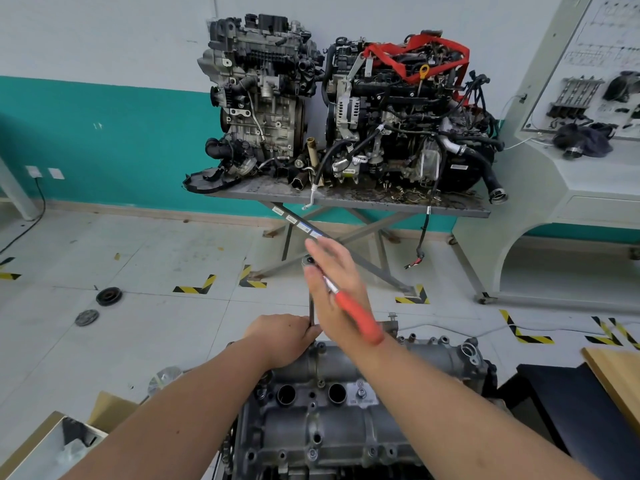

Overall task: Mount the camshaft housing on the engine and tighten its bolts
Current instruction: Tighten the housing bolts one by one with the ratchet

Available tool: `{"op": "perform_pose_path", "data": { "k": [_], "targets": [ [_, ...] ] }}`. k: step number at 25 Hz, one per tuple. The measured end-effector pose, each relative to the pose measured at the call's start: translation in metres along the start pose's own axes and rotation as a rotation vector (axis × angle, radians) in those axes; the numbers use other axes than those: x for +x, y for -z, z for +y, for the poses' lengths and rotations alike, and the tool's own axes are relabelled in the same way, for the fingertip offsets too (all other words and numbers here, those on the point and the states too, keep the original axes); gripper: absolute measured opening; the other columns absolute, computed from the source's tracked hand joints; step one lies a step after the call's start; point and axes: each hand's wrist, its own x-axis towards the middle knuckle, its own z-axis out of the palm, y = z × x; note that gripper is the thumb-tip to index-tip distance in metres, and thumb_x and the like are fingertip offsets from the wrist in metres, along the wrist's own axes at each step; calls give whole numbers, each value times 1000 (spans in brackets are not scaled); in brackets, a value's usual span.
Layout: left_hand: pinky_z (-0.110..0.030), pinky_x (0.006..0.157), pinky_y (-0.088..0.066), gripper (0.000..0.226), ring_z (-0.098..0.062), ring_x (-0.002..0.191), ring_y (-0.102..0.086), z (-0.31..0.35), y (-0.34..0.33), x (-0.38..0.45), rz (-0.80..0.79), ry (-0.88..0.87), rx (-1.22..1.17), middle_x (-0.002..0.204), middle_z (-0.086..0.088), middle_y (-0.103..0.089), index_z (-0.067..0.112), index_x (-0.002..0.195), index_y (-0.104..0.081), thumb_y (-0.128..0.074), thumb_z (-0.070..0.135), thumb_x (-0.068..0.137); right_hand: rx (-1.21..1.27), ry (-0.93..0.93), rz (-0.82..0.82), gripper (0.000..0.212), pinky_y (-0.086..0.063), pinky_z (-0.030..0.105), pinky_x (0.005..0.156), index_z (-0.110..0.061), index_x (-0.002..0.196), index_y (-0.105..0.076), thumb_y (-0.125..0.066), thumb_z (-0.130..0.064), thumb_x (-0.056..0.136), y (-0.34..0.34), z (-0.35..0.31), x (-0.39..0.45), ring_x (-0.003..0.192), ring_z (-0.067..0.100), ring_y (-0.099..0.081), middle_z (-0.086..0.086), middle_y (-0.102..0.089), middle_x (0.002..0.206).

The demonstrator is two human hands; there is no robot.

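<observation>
The grey camshaft housing (329,407) lies on the engine at the bottom centre, with two round plug holes and several bolts showing. A ratchet wrench (360,320) with a red handle stands on a long extension bar (311,308) that reaches down to the housing's far left edge. My left hand (282,336) pinches the lower end of the bar. My right hand (334,289) rests on the ratchet with its fingers stretched out straight, the palm over the head end and the red grip lying under the wrist. The bolt under the bar is hidden by my left hand.
Two complete engines (346,109) stand on a grey folding table (446,207) against the far wall. A pulley (108,296) and a disc (87,317) lie on the tiled floor at left. An open cardboard box (52,445) is at bottom left, a training panel stand (571,150) at right.
</observation>
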Motion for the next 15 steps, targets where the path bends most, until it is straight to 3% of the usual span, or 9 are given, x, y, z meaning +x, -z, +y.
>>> {"op": "perform_pose_path", "data": {
  "k": [2, 4, 7, 10, 12, 15],
  "targets": [
    [-31, 76, -45, 24, -23, 81, -58, 0, -3, -1, 44, -43, -75, 94, -5, -64, 26, 90, -54, -35, 36, 101, -384, 386, 0, 33, -51, 36, 92, -11, 119, -72, -60, -4, 89, 0, 5, 5, 113, 31, -61, 12, -63, 133],
    [-16, 76, -40, 26, -32, 93, -61, 3, -4, -2, 118, -82, -271, 112, -18, -65, 18, 116, -59, -38, 26, 104, -638, 525, -66, 39, -50, 38, 84, -8, 110, -75, -56, 5, 78, 1, -2, 12, 102, 33, -65, 9, -71, 114],
    [-31, 68, -38, 32, -22, 78, -56, 4, -4, -1, 122, 11, -169, 109, -6, -68, 26, 99, -56, -27, 39, 102, -901, 436, -261, 41, -46, 41, 79, -9, 128, -61, -44, -18, 92, 0, -22, 21, 90, 31, -59, 8, -65, 97],
    [-43, 88, -48, 41, -32, 107, -60, -4, -6, 0, 48, 139, -115, 126, -7, -62, 17, 126, -54, -39, 44, 99, -998, 299, -489, 70, -41, 44, 88, -17, 153, -31, -17, -57, 98, 2, -36, 23, 97, 29, -50, 9, -56, 108],
    [-43, 83, -49, 36, -32, 103, -60, -1, -5, -2, 77, 78, -80, 124, -7, -62, 19, 128, -51, -36, 39, 102, -990, 267, -577, 69, -41, 44, 91, -21, 155, -25, -10, -58, 98, 6, -39, 28, 101, 29, -49, 8, -54, 114],
    [-38, 68, -39, 37, -25, 77, -52, 1, 1, -5, 78, -19, -44, 107, -3, -67, 26, 108, -51, -20, 45, 103, -1016, 267, -544, 49, -39, 39, 77, -21, 141, -44, -22, -47, 106, 4, -44, 34, 96, 28, -55, 4, -58, 105]
  ]
}}
